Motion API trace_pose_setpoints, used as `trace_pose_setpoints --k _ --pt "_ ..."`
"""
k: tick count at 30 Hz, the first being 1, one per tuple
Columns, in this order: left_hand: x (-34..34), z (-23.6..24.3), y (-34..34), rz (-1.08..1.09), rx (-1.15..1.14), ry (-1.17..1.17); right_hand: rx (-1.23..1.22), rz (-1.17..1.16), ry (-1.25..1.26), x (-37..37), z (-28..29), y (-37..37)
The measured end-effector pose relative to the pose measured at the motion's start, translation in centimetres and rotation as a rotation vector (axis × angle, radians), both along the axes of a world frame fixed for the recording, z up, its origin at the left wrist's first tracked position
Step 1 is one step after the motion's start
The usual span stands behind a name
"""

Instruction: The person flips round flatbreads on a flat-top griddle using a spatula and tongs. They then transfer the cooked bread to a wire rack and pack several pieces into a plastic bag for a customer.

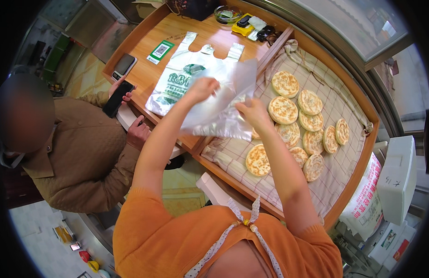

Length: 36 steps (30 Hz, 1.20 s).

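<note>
Translucent white plastic forms the thin bag (pixel 220 107) positioned between the two bare hands, at the near edge of the wooden work surface. The right hand (pixel 252 112) is closed on the bag, pinching its right side between thumb and fingers. The left hand (pixel 204 89) is located over the upper left part of the bag with fingers curled. Motion blur covers this hand; whether its fingers have hold of the plastic cannot be told. The bag hangs spread below and between the grips, its crinkled lower edge toward the wearer and its smoother panel extending up and to the right.

Left of the left hand, and partly behind the bag, lies a flat white plastic carrier bag with green print (pixel 170 85), handle loops pointing away from the wearer. Beyond it is a green-and-white rectangular code card (pixel 160 51), set on the orange-brown wooden tabletop (pixel 147 44).

To the right of the right hand, round, flat, golden-browned breads (pixel 312 142) rest on a beige checked cloth (pixel 235 155) inside a wood-rimmed tray (pixel 353 181). Several breads overlap; one lies just below the right wrist.

Well to the left of both grips, a person in a brown quilted jacket (pixel 80 139) holds a black rectangular phone (pixel 118 98).
</note>
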State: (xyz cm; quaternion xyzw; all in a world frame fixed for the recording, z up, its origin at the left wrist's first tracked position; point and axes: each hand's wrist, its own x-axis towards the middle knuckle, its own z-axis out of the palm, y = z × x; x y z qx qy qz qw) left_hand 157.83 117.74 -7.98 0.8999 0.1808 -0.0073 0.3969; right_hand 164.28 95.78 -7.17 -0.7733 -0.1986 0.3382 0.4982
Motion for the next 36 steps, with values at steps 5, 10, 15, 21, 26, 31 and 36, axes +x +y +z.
trace_pose_setpoints --k 5,10,15,21,26,31,36 --pt "3.4 -10.5 6.2 0.175 0.545 0.079 -0.041 0.012 0.052 -2.4 -1.1 -6.7" --pt "4.9 -13.2 5.3 0.141 0.571 0.361 -0.140 0.090 0.055 -3.2 2.6 -15.1" --pt "3.9 -14.0 7.9 0.107 0.547 0.393 -0.008 -0.008 0.231 -1.5 9.0 -26.2" --pt "5.9 -5.8 -1.9 -0.012 0.049 0.077 0.168 -0.198 -0.154 -3.2 11.4 -27.6" --pt "-0.6 2.0 -21.6 -0.021 -1.097 0.276 0.100 -0.143 -0.295 -8.1 10.6 -29.3" --pt "-4.1 4.7 -27.1 -0.201 -1.243 0.030 -0.043 0.084 -0.566 -13.2 7.9 -32.7" --pt "-11.8 13.7 -30.1 -0.319 -0.870 -0.019 0.209 0.670 0.008 -11.5 14.4 -43.2"
